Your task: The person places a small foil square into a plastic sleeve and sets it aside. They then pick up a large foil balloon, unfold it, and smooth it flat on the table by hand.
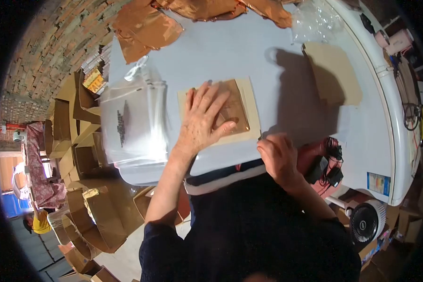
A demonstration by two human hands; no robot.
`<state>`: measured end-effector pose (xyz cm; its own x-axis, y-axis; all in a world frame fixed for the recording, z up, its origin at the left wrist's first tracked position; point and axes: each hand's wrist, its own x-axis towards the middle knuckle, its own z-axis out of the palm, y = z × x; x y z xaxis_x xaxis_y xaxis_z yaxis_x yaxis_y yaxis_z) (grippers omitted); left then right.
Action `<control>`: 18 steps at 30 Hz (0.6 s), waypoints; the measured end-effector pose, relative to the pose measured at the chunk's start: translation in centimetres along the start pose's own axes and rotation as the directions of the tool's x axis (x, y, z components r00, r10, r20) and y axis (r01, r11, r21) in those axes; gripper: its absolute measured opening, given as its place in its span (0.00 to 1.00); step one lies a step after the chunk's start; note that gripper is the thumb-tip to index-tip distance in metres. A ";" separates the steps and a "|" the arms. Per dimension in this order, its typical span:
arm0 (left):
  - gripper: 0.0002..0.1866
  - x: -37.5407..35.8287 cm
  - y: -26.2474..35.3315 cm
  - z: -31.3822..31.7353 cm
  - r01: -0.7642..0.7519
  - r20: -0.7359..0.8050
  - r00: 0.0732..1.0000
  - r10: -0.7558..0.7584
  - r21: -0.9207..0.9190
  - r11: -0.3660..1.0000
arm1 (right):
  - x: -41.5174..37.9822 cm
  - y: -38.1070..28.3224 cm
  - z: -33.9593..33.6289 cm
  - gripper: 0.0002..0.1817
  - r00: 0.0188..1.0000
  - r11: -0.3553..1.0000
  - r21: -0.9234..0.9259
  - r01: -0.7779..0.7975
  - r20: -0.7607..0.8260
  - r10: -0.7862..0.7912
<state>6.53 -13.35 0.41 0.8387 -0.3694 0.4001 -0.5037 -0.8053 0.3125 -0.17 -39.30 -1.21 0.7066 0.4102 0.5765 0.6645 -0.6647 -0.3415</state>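
My left hand [202,117] lies with its fingers spread on a flat, shiny copper-brown packet [237,105]. Beneath that packet is a beige cardboard sheet [253,113], its borders showing around the brown piece. My right hand [278,157] is closed, thumb and fingers curled together by the lower right corner of the cardboard; what they hold, if anything, is hidden. Left of my left hand, a stack of clear plastic bags [136,117] with dark print reflects the light.
Crumpled copper-brown film [148,30] lines the table's far edge, beside clear plastic wrap [317,23]. Another cardboard sheet [333,75] lies at the right. Open cardboard boxes [96,218] crowd the left. A fan [366,221] and black cables [331,164] are at lower right.
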 end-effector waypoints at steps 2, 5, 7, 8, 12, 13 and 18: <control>0.39 -0.1 0.1 0.3 0.002 0.005 1.000 -0.002 0.031 1.000 | -0.7 -0.4 -0.6 0.20 0.998 0.999 -0.030 0.031 0.051 -0.029; 0.41 -0.2 0.0 0.8 0.004 0.004 1.000 -0.004 0.070 0.998 | -2.3 -0.4 -1.4 0.21 0.992 0.998 -0.026 0.059 0.116 -0.056; 0.41 -0.2 0.0 0.8 0.005 0.002 1.000 -0.005 0.074 0.997 | -2.9 0.0 -2.1 0.22 0.991 0.999 0.015 0.033 0.130 -0.034; 0.41 -0.1 -0.1 0.8 0.003 0.003 1.000 -0.003 0.075 0.997 | -3.1 0.1 -2.3 0.22 0.991 0.999 0.035 0.016 0.135 -0.021; 0.40 -0.2 0.0 0.7 0.012 0.018 1.000 -0.013 0.087 0.996 | -1.1 0.0 -3.1 0.21 0.980 0.999 -0.022 -0.033 0.197 0.037; 0.40 -0.2 0.1 0.7 0.019 0.034 0.999 -0.023 0.090 0.996 | -1.2 0.2 -2.8 0.21 0.981 1.000 -0.019 0.001 0.193 0.002; 0.39 0.0 0.0 0.8 0.004 0.001 1.000 -0.004 0.101 0.995 | -1.2 0.8 -2.7 0.19 0.982 0.996 0.083 -0.033 0.190 0.017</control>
<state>6.69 -13.70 -0.29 0.8407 -0.3666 0.3984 -0.4771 -0.8496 0.2250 -1.12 -42.06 -0.18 0.7510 0.5101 0.4192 0.6586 -0.6238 -0.4208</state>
